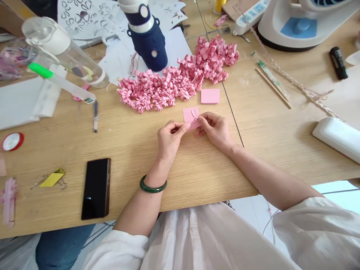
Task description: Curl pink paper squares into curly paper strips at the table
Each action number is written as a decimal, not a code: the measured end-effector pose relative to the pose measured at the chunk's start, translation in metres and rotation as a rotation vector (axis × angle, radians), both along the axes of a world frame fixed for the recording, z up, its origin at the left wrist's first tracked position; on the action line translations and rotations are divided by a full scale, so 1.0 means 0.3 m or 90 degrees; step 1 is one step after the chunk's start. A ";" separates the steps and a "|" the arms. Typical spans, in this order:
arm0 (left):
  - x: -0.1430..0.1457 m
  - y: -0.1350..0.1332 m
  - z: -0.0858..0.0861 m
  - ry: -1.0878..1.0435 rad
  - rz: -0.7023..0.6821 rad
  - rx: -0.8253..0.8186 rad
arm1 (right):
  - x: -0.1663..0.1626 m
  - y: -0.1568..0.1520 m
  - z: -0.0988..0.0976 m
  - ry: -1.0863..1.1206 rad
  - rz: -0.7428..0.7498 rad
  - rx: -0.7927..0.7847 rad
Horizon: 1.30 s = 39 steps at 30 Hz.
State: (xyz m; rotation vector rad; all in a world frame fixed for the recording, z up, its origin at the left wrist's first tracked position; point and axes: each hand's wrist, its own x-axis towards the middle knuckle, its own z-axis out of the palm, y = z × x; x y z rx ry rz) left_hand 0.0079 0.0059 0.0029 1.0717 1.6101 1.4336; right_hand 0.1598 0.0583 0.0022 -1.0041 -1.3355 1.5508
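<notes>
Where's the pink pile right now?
In the head view, the pink pile lies upper centre, beyond the left hand and right hand, in front and right of the blue bottle.

My head carries the one camera, facing forward and down: the table (126, 150) fills most of the view, its near edge slanting across the lower part; my left hand (168, 140) and right hand (218, 130) show close by, beyond that edge, mid-view.

wooden table (132, 153) — phone (96, 188), pink paper curls (160, 89)
</notes>
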 end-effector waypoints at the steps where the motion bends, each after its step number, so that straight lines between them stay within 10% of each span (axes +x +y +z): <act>1: 0.000 0.000 0.002 -0.007 -0.006 0.001 | 0.000 0.001 -0.001 0.002 -0.001 0.005; 39: 0.004 0.010 0.010 -0.063 -0.009 0.007 | -0.006 -0.002 -0.002 0.039 0.050 0.025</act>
